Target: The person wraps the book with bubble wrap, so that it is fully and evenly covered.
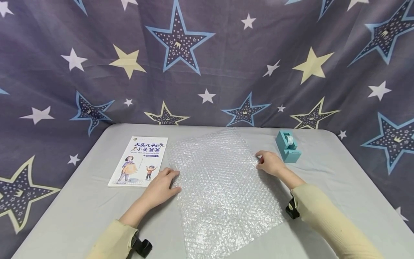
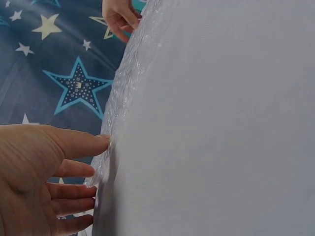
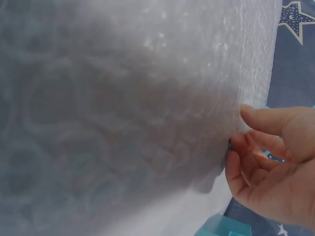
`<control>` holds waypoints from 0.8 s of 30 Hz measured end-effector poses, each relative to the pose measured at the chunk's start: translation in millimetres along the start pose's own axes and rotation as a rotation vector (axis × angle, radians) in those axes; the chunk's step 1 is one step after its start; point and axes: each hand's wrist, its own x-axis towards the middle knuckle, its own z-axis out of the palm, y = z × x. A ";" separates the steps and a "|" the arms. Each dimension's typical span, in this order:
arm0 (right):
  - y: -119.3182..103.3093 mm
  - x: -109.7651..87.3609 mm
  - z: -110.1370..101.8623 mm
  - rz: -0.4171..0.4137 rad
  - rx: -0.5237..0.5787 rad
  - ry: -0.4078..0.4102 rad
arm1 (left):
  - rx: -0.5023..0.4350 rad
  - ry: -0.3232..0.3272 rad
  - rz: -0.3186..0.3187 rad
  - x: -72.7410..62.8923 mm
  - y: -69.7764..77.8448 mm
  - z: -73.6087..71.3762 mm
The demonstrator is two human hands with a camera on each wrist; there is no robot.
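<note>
One sheet of bubble wrap (image 1: pixel 220 187), clear, large: lying spread over the grey table (image 1: pixel 77 219), between the two hands, its right edge appearing slightly raised above a shadow.

One left hand (image 1: pixel 161 187): touching the sheet's left edge, thumb and fingers extending almost straight and standing apart, not clenching.

One right hand (image 1: pixel 272 163): pinching the right edge, fingers curling around it.

Step in hand, as judged: the sheet is being handled by its two sides, probably for positioning. Next move: probably calling for an even hold on both edges, the left being the lighter contact, so that the film is not skewing or creasing.

Containers: one teal tape dispenser (image 1: pixel 292 157), standing beyond the right hand, holding one roll of clear tape (image 1: pixel 289 139).

One book (image 1: pixel 139 162), illustrated cover: lying face up, closed, left of the sheet, just beyond the left hand.
</note>
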 end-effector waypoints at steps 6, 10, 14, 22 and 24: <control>-0.1 -0.6 -0.7 0.019 0.007 -0.003 | 0.014 0.018 0.021 0.4 -1.1 1.7; 1.3 -0.1 -2.7 0.025 0.017 -0.005 | 0.021 0.023 0.037 0.8 -1.5 1.7; 2.9 1.8 -5.6 0.019 0.012 -0.010 | 0.008 0.021 0.056 0.3 -1.0 0.9; 4.4 4.8 -12.4 0.027 -0.053 -0.014 | 0.007 0.006 0.090 0.2 1.6 0.8; 4.0 5.2 -13.9 0.031 -0.060 -0.017 | 0.005 -0.001 0.093 0.0 3.0 0.6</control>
